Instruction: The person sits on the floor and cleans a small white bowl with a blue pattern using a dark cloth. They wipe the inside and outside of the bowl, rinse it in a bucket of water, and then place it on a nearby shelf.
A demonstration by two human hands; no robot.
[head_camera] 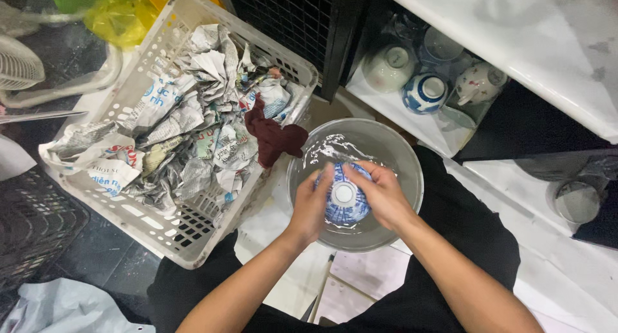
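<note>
A small blue-and-white patterned bowl (344,200) is held upside down over a round metal basin (394,154) of water. My left hand (310,204) cups its left side and my right hand (382,193) wraps its right side, fingers over the top edge. The bowl's white foot ring faces up. The basin rests on my lap area, in front of my dark clothing.
A white plastic crate (168,238) full of crumpled newspaper stands at the left, a dark red cloth (273,137) draped over its rim. A low white shelf (430,128) holds several bowls and cups, including a blue-and-white one (425,92). A dark basket (32,227) sits far left.
</note>
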